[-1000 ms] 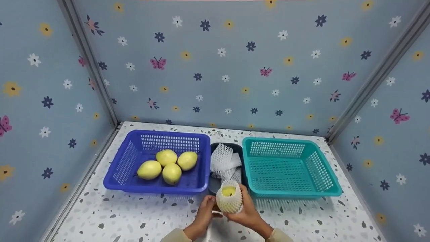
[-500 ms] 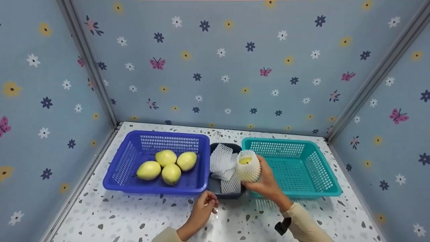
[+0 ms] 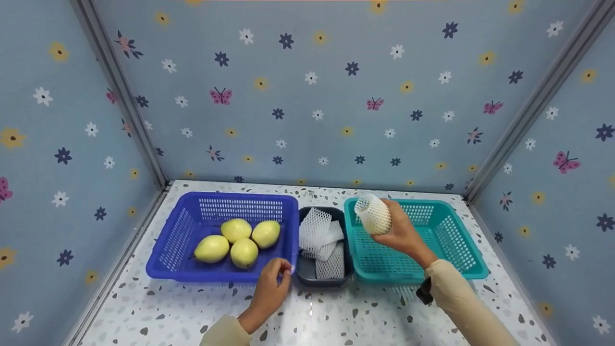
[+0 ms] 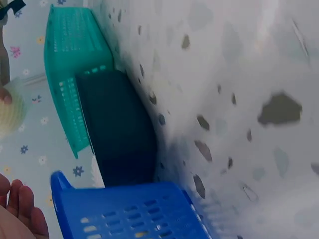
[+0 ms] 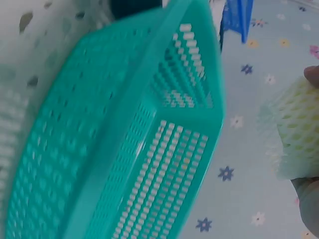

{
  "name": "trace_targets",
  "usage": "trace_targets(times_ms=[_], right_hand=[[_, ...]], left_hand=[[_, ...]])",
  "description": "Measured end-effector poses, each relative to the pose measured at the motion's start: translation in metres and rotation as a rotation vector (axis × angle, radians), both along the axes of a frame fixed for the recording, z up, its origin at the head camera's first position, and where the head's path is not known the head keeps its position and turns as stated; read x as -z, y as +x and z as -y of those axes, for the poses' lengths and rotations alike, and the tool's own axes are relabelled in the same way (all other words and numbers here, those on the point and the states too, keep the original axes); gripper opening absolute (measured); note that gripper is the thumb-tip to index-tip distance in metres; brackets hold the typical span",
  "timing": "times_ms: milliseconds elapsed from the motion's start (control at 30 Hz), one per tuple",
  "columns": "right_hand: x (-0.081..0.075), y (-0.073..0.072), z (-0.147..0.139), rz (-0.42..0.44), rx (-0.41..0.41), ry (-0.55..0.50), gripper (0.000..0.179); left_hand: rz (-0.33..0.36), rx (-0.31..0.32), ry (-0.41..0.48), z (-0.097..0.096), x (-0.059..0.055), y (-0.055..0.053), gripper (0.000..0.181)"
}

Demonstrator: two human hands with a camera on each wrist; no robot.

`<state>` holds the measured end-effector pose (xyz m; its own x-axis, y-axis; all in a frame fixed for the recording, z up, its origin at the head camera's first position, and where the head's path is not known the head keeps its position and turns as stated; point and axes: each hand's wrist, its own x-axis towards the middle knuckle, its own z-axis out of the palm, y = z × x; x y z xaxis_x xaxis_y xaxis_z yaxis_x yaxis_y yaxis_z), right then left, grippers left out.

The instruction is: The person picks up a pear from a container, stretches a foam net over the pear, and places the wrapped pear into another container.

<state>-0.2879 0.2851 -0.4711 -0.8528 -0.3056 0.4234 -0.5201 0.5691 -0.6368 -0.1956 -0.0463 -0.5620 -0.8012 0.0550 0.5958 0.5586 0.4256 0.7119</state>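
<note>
Holding the netted fruit (image 3: 374, 215), my curled right grip (image 3: 399, 228) is above the teal basket (image 3: 394, 259); my left grip (image 3: 271, 287) is loose near the blue basket (image 3: 206, 276).

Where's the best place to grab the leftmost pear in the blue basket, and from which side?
Probably from above: thumb and fingers across the round body of the leftmost pear. It lies on its side, stem toward the left. Neighbouring pears sit close on its right and the blue basket has raised walls, but nothing covers the pear's top.
</note>
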Motion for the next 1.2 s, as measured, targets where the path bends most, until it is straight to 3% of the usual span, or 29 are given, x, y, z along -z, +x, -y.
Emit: trace_targets(times_ms=[100,233,533,833,1200], right_hand=[[-0.001,-0.01,-0.008,0.025,-0.025,0.043,0.084],[-0.004,-0.023,-0.019,0.067,-0.036,0.114,0.086],[-0.011,-0.051,-0.029,0.133,0.067,0.445,0.087],[0.014,-0.069,-0.025,0.074,0.036,0.633,0.083],[0.04,-0.075,-0.022,0.031,-0.001,0.796,0.08]], left_hand=[[-0.038,-0.051,-0.069,0.005,0.005,-0.005,0.02],[-0.031,-0.053,-0.133,0.008,0.008,-0.008,0.017],[0.003,-0.047,-0.135,0.007,0.01,-0.012,0.019],[0.001,-0.039,-0.13,0.011,0.013,-0.011,0.02],[-0.003,-0.014,-0.12,0.011,0.013,-0.009,0.02]])
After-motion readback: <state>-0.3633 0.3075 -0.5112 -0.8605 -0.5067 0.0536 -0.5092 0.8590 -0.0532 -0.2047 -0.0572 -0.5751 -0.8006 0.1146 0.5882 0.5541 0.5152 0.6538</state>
